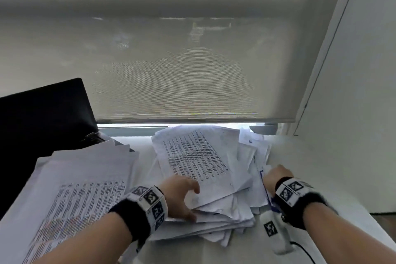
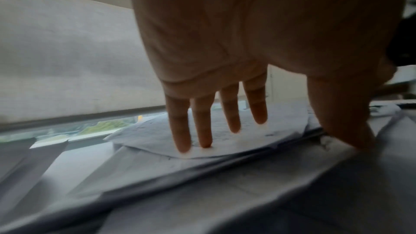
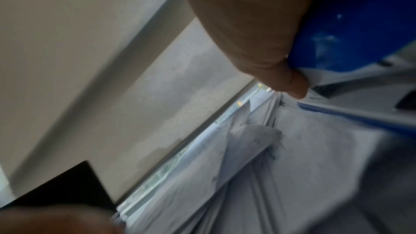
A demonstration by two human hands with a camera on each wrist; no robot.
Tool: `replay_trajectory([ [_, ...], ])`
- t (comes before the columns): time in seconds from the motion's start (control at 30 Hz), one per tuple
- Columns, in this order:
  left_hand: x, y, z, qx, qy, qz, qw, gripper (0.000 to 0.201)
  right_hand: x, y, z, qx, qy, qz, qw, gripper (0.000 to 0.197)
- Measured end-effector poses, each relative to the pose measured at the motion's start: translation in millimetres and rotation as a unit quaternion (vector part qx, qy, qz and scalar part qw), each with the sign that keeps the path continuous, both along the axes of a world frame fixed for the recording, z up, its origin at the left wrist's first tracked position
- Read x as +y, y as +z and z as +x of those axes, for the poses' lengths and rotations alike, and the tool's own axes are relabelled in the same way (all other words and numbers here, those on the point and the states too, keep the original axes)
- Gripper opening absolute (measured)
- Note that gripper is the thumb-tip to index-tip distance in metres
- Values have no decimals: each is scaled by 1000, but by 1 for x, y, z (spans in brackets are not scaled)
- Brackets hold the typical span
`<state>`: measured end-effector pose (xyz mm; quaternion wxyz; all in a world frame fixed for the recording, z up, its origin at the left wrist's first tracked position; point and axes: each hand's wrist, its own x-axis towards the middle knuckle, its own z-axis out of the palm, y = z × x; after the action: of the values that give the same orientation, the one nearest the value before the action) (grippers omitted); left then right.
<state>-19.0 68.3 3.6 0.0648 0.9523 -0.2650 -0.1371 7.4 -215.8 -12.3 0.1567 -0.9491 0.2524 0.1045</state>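
A loose, messy pile of printed sheets (image 1: 199, 156) lies in the middle of the white table (image 1: 310, 156). My left hand (image 1: 188, 201) is at the pile's near left corner. In the left wrist view its straight, spread fingers (image 2: 182, 141) touch the top sheet of the pile (image 2: 225, 175), and the thumb (image 2: 351, 131) presses on the pile's edge. My right hand (image 1: 276, 174) is at the pile's right edge. Its thumb (image 3: 290, 84) pinches a blue-edged sheet (image 3: 360, 33) (image 1: 261, 180) lifted off the pile (image 3: 315, 149). The sheet hides the other fingers.
A second stack of printed pages (image 1: 85, 188) lies at the left, partly over a black laptop (image 1: 42, 118). A lowered window blind (image 1: 171, 70) hangs behind the table, with a white wall (image 1: 353, 92) at the right. A white tagged device (image 1: 276, 231) with a cable hangs by my right wrist.
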Motion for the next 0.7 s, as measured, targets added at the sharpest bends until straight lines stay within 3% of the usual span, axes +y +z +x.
replay_trajectory([
  [0.1, 4, -3, 4, -14, -46, 8, 999, 53, -21, -31, 43, -1, 3, -10, 1000, 51],
  [0.23, 11, -6, 4, -24, -70, -3, 997, 38, -16, 5, 43, -83, -71, 53, 993, 32],
  [0.3, 12, -5, 4, -24, -62, -13, 998, 20, -22, 8, 49, -112, -92, 66, 987, 34],
  [0.37, 11, -2, 7, -11, -53, -22, 998, 15, -28, 10, 47, -107, -86, 64, 988, 39],
  [0.53, 19, 6, 8, 8, 16, -47, 999, 24, -53, 19, 11, -136, -27, 53, 989, 27],
  [0.63, 19, 14, -10, 33, 12, -86, 996, 9, -67, 15, -27, -95, -2, 43, 995, 42],
  [0.7, 16, 23, -29, 112, -5, -121, 986, 6, -70, 10, -52, -64, 30, 30, 997, 49],
])
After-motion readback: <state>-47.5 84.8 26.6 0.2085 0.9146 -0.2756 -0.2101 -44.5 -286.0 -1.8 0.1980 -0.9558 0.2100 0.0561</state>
